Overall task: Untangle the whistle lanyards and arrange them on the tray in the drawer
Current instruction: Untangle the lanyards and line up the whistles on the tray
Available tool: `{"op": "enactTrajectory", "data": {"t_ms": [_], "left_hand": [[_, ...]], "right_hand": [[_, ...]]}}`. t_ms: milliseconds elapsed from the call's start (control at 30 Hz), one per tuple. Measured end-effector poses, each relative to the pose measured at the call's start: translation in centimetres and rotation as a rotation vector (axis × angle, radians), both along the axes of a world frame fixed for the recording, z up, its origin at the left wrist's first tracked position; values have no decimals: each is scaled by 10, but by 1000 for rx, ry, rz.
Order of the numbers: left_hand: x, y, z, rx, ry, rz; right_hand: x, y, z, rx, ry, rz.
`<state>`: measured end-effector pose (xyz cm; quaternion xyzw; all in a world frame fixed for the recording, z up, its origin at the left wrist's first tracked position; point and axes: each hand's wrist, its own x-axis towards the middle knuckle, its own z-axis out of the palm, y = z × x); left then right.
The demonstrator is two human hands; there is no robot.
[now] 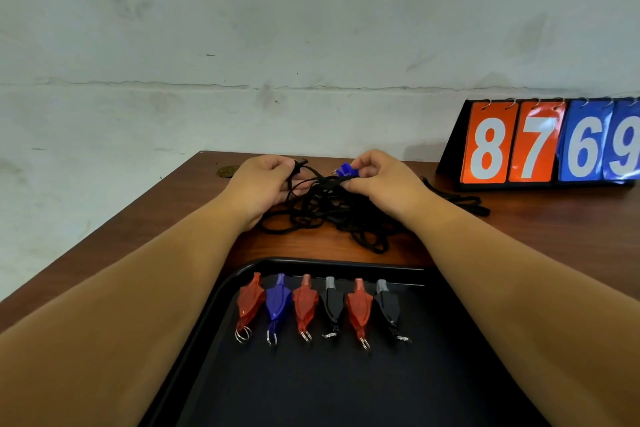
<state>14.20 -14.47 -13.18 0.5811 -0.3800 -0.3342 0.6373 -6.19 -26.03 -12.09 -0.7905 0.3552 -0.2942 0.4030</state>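
Note:
A tangle of black lanyard cords [329, 215] lies on the brown desk [536, 236] beyond the tray. My left hand [263, 184] grips a black cord end with its clip at the tangle's left. My right hand [377, 180] pinches a blue whistle [345, 170] and the cord under it. A black tray [346, 385] sits close to me. On it lies a row of several whistles, red [250, 302], blue [278, 302] and black [331, 303], each with a metal ring toward me.
A flip scoreboard [547, 144] showing 8 7 6 9 stands at the desk's right rear against the wall. More black cord [464, 201] trails beside it. A round brass grommet [227, 171] sits at the desk's back left. The desk's left edge runs diagonally.

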Motion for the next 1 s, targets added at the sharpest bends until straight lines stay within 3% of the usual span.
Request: {"op": "enactTrajectory", "data": {"t_ms": [200, 467, 733, 900, 1000], "left_hand": [[4, -4, -1, -4, 22, 80], [4, -4, 1, 19, 38, 119], [3, -4, 1, 29, -17, 94], [2, 2, 1, 40, -246, 110], [-1, 7, 6, 51, -316, 132]], "right_hand": [[-2, -3, 1, 15, -129, -68], [-7, -5, 0, -14, 23, -91], [-1, -10, 3, 82, -8, -74], [-3, -9, 3, -38, 23, -181], [-9, -7, 4, -41, -111, -176]]}}
